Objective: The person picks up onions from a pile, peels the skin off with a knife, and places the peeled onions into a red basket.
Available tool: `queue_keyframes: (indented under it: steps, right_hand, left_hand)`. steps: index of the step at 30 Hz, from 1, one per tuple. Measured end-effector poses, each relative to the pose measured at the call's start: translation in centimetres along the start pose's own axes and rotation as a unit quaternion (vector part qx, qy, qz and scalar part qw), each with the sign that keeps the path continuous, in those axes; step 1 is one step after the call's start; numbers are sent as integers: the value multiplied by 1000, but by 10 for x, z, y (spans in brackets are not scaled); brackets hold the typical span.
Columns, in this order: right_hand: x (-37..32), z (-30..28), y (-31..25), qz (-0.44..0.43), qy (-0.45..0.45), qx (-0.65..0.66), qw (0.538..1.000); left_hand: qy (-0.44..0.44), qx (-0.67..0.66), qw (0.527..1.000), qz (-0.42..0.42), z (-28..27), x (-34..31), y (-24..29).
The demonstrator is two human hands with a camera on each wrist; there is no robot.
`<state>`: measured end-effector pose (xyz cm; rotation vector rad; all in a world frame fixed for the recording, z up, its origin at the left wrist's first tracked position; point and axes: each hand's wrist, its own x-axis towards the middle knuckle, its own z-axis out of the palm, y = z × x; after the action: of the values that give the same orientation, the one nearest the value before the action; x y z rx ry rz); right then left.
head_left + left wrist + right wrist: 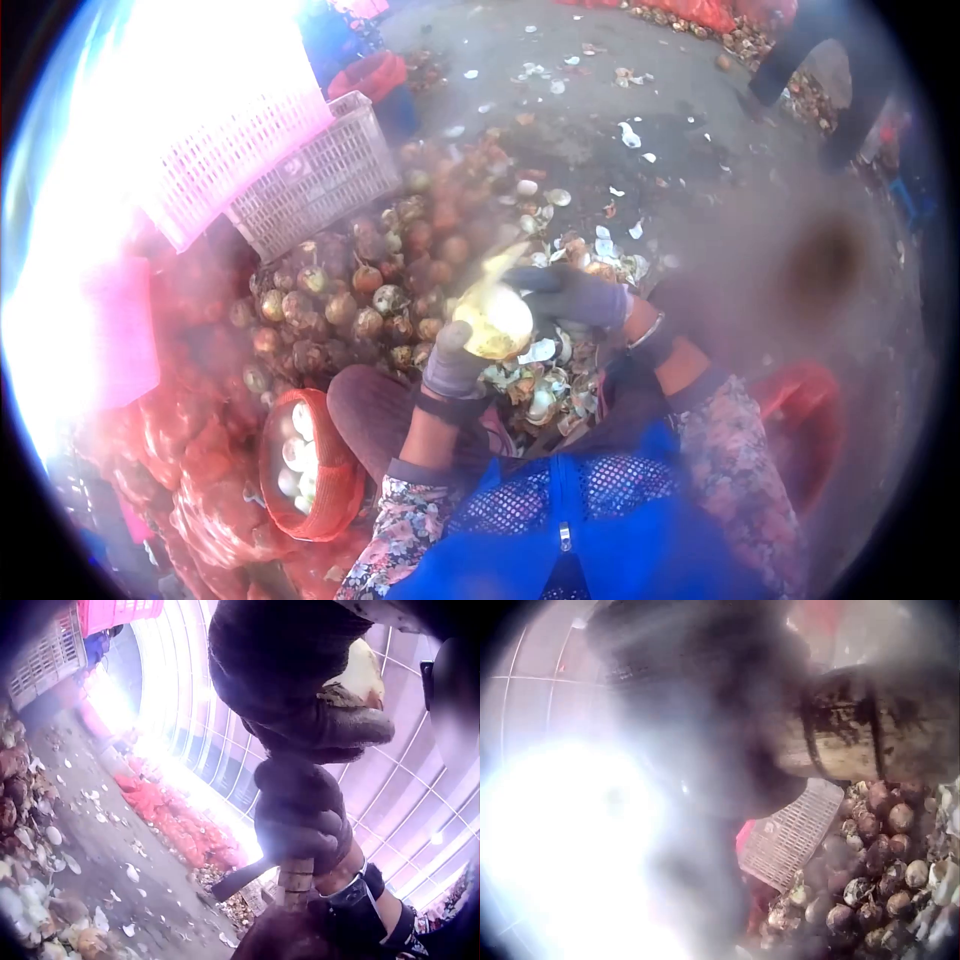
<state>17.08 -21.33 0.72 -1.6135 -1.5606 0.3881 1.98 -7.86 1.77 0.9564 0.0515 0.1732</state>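
In the head view the left hand (455,362), in a grey glove, grips a pale, partly peeled onion (497,322) from below and the left. The gloved right hand (575,297) is at the onion's right side. The left wrist view has the left hand (300,682) curled round the onion (361,673), and the right hand (304,817) just beneath it, fingers curled round a light wooden handle (295,883) with dark bands. Close up in the right wrist view are the dark right glove (705,697) and the handle (847,724); glare hides much there.
Unpeeled onions (340,305) lie piled ahead, beside a white crate (320,180). Peeled skins (545,400) cover the ground between the legs. A red basket (345,490) of white onions stands at the left, by red net sacks (200,480). Another red basket (815,430) is at the right.
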Motion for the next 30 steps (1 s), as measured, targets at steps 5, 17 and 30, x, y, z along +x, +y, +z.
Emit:
queue_keyframes:
  steps: [5,17,30]
  right_hand:
    - [-12,-17,-40,140,82,375,913]
    - [-10,6,-17,247,214,276,904]
    - [-17,-16,-10,136,311,465,818]
  left_hand:
    - [-35,-28,997,-55,-28,-2,-4]
    - [90,205,973,-51,-11,0,-16]
    - [125,219,965,69,0,3,-13]
